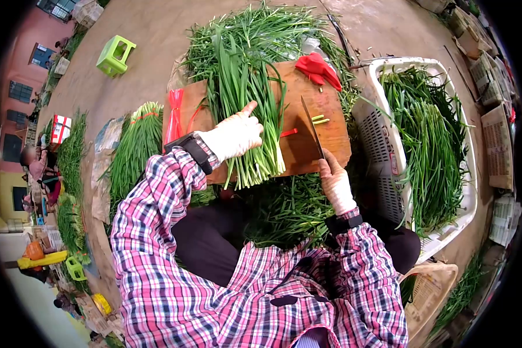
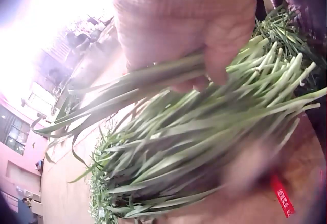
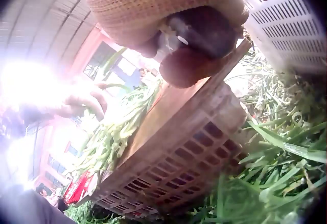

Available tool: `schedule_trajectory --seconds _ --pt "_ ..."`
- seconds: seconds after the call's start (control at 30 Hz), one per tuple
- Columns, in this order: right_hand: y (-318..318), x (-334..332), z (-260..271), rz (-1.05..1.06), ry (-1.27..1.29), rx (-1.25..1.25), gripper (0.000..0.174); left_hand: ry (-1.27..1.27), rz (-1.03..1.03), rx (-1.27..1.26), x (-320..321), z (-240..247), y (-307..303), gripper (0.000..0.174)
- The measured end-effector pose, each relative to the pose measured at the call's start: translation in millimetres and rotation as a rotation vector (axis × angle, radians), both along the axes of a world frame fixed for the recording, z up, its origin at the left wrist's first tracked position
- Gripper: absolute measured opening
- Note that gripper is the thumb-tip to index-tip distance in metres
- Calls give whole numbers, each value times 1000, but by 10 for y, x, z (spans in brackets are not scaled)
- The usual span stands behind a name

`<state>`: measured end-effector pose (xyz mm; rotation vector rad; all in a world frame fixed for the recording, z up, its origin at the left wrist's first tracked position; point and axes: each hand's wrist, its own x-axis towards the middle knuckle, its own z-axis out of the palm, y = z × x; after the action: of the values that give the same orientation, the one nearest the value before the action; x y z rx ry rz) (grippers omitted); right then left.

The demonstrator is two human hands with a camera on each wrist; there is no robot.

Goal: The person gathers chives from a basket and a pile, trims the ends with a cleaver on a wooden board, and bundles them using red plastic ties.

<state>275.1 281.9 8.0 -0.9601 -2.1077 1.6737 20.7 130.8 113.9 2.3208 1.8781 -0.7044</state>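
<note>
My left hand (image 1: 235,136), in a pale glove with bare fingertips, lies over a bunch of long green chives (image 1: 243,75) on a wooden board (image 1: 332,145). In the left wrist view its fingers curl round several of the stalks (image 2: 153,78). The pale cut ends point toward my body. At the board's right side my right hand (image 1: 336,182) grips a knife (image 1: 312,124), its blade pointing away from me over the wood. The right wrist view shows fingers wrapped round the dark handle (image 3: 204,30). A short red tie (image 1: 289,133) lies between bunch and blade.
Red strips (image 1: 174,110) lie on the board's left, a red cloth (image 1: 319,71) at its far right corner. A white crate (image 1: 383,139) of chives stands to the right. A tied bunch (image 1: 138,136) lies left; loose chives (image 1: 261,32) spread beyond. A green stool (image 1: 115,56) stands farther off.
</note>
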Motion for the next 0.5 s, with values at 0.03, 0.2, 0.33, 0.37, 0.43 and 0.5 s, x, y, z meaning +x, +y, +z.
schedule_trajectory --seconds 0.03,0.2,0.33,0.37,0.43,0.5 --pt "9 3 11 7 -7 10 36 1 -3 3 9 -50 -13 13" --pt "-9 6 40 25 28 60 37 -33 -24 56 3 -196 -86 11" --pt "-26 14 -18 19 30 -24 38 -54 9 159 93 -102 -188 15" --pt "-32 28 2 0 21 -106 38 -64 25 189 133 -46 -248 17" --pt "-45 72 131 -85 16 -494 38 -127 102 157 276 219 -305 22" --pt "-51 125 130 -81 20 -538 30 -157 152 187 427 418 -361 32"
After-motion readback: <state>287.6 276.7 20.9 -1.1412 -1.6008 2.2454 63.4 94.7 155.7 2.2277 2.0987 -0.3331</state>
